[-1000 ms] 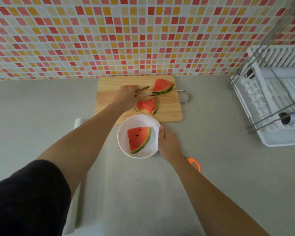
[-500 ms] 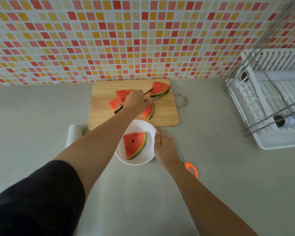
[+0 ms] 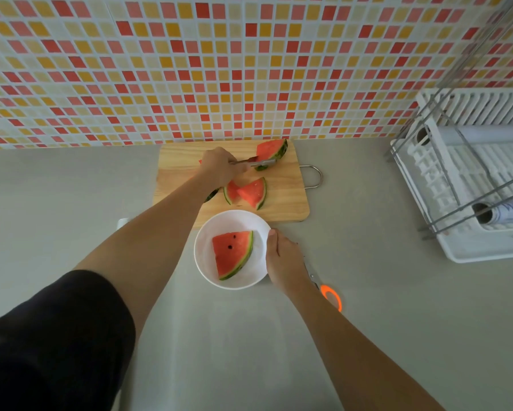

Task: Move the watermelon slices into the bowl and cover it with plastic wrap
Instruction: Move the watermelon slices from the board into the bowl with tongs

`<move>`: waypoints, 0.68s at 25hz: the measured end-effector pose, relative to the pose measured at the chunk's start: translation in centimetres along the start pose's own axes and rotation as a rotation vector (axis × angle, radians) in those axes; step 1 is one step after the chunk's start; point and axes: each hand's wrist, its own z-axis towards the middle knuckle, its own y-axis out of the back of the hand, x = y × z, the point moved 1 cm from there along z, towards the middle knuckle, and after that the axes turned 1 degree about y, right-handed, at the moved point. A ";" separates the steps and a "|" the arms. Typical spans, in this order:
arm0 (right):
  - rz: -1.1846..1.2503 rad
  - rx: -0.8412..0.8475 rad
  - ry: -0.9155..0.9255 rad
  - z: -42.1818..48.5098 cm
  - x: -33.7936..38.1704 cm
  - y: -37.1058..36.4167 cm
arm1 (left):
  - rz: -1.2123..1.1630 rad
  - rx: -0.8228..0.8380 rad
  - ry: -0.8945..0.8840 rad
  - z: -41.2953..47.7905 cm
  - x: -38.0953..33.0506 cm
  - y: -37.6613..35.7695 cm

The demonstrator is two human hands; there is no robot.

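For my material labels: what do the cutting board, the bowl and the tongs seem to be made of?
Cutting board: pale wood, matte, grain lines visible. Bowl: smooth plain white, ceramic or plastic; the look leaves it open. Tongs: grey with a sheen, probably metal.

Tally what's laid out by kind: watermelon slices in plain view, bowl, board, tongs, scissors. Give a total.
Watermelon slices: 4 in plain view, others partly behind the arm
Bowl: 1
Cutting board: 1
Tongs: 1
Scissors: 1
Total: 8
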 end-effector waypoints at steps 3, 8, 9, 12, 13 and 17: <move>0.006 -0.016 -0.014 0.1 -0.3 -0.2 | -0.147 -0.024 0.073 0.0 0.7 0.2; 0.020 -0.027 -0.004 0.2 -0.5 -0.4 | -0.367 0.012 0.076 -1.9 1.7 1.3; 0.029 -0.028 -0.002 0.2 -0.6 -0.4 | -0.456 0.052 0.050 -2.7 1.9 1.7; 0.063 -0.031 -0.015 0.3 -0.8 -0.5 | -0.565 0.101 -0.008 -5.5 2.7 3.6; 0.067 -0.026 -0.028 0.4 -0.8 -0.5 | -0.531 0.086 -0.016 -6.6 3.3 4.4; 0.066 0.009 -0.068 0.5 -1.0 -0.5 | -0.376 0.112 -0.069 -12.9 7.5 6.3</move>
